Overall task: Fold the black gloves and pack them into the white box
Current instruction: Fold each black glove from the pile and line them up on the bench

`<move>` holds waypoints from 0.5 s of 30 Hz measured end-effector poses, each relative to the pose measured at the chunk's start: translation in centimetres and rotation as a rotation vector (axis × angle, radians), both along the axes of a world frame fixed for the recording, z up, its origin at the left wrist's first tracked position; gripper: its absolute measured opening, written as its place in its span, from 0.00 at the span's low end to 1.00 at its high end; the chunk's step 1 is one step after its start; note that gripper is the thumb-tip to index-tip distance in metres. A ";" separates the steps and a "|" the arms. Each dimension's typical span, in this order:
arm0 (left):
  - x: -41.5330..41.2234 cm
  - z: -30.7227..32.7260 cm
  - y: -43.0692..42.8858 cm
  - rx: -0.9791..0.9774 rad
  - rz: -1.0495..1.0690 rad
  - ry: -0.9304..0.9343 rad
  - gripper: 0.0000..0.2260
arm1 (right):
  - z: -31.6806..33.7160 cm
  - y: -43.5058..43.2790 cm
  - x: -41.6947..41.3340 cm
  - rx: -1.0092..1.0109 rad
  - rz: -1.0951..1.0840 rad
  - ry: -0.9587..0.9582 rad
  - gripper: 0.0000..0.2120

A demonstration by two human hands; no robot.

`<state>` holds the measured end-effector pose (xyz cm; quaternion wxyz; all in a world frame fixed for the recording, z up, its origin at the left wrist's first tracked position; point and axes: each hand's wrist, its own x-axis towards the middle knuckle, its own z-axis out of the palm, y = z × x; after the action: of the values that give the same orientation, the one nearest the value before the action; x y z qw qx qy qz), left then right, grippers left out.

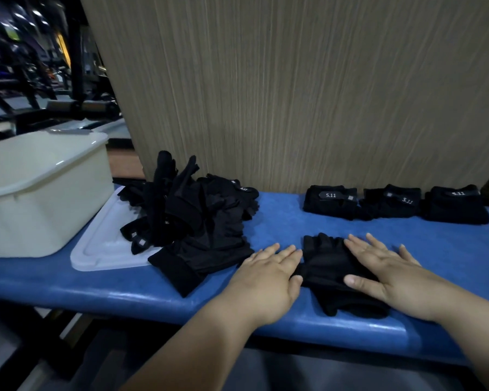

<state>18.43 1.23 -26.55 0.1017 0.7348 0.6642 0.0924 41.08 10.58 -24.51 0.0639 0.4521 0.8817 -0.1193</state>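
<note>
Your left hand [266,280] lies flat on the blue padded desk [294,218], fingers straight and spread, grasping nothing. Its index finger and thumb touch the left edge of a black fabric glove [326,266] spread out in front of you. Your right hand [393,273] is also released and flat. Its palm and fingers press down on the right side of that glove, with the thumb lying across the glove's near part. The glove sits between your two hands, close to the desk's front edge, with its short finger ends pointing away from you.

To the left of the glove, a heap of loose black gloves [203,221] rests partly on the desk and partly on a flat white plastic tray [102,249]. The heap's nearest cuff lies just beside your left fingertips.

A white plastic box [40,193] stands at the far left of the desk, touching the tray's left side. What it holds cannot be seen from this angle.

At the back right, three folded black glove bundles lie in a row against the wood-grain panel [294,94]: one [333,203], a second [393,203] and a third [453,206]. Each shows a "5.11" tab on top.
</note>
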 end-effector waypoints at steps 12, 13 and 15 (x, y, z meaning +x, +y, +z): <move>-9.1 1.6 -3.3 0.261 0.366 -0.048 0.17 | 2.2 -1.0 -11.2 0.148 0.222 0.323 0.18; -9.5 1.6 -3.5 0.244 0.370 -0.084 0.15 | 2.1 -1.1 -12.2 0.117 0.218 0.316 0.18; -10.0 1.6 -3.9 0.238 0.355 -0.109 0.11 | 1.7 -1.1 -13.8 0.045 0.201 0.322 0.17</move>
<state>8.43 -2.66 -24.94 0.0322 0.6070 0.7612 0.2259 27.31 9.53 -22.85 -0.0764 0.3381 0.9237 -0.1635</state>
